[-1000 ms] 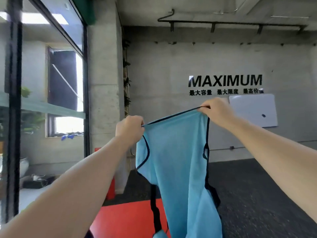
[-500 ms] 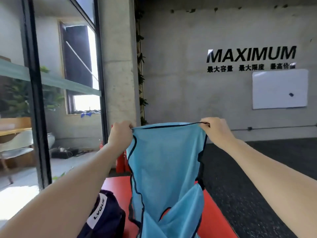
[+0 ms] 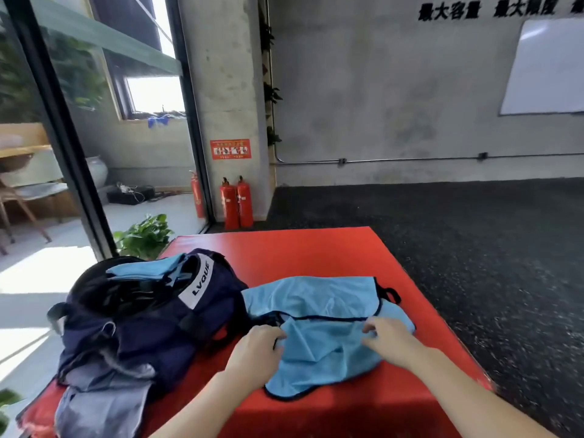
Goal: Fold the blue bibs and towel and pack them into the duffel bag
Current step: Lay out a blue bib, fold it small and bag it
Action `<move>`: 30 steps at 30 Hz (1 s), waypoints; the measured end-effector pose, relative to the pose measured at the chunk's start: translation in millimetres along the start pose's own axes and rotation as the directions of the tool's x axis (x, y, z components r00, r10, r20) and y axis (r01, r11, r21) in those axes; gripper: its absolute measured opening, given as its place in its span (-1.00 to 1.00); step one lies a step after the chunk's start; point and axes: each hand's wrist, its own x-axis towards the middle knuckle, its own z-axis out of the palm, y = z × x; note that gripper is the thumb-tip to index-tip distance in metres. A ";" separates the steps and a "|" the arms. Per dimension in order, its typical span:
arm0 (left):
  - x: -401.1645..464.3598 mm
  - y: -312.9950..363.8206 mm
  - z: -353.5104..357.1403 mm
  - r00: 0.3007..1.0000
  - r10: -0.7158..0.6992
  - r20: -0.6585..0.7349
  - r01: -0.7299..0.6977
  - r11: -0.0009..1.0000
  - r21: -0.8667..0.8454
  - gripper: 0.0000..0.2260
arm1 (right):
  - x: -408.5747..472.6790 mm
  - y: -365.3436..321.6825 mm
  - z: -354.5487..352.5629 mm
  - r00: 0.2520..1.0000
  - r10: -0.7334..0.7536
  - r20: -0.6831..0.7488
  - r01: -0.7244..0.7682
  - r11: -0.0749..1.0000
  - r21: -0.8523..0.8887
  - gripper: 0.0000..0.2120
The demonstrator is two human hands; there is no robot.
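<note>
Nearest the camera, both forearms are reaching onto the red mat, a smooth, vinyl-looking padded slab with squared edges. The left hand is curling its fingers round the dark-trimmed edge of the blue bib, gripping it; the right hand is pinching that same trimmed edge further along, fingertips bent into the cloth. The bib is lying flat on the mat, folded over itself, thin and slightly shiny, light blue with narrow black binding tracing its rounded hem and a small black loop poking out at its far corner.

Just left of the bib, touching it, the navy duffel bag is slumping open, soft fabric with a white strap label reading LVQUE. More light blue cloth is sitting in its mouth. A grey-blue towel is draping over the mat's near-left corner, beside the bag.

Beyond the mat, dark speckled rubber flooring is stretching to a rough concrete wall. Two red fire extinguishers are standing against a concrete pillar, a green plant is leafing by the glass door, and a whiteboard is hanging far right.
</note>
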 end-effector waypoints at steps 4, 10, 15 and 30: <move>-3.7 -2.2 23.9 0.999 -0.035 -0.022 0.035 0.999 -0.028 -0.72 | 3.1 -8.5 34.6 0.986 -0.086 -0.140 0.101 0.990 0.103 -0.85; 8.0 7.3 19.2 0.986 -0.133 0.102 0.158 0.942 -0.296 -0.79 | -9.2 -43.7 50.9 0.944 -0.303 -0.131 0.318 0.941 0.116 -0.88; 10.6 5.8 13.5 0.985 -0.143 0.094 0.168 0.906 -0.389 -0.80 | -38.5 -78.6 60.1 0.927 -0.375 -0.004 0.362 0.890 0.277 -0.62; 1.0 -5.1 1.6 0.927 -0.369 -0.066 0.173 0.577 -0.798 -0.78 | -51.9 -92.4 61.5 0.914 -0.304 -0.270 0.386 0.856 0.343 -0.91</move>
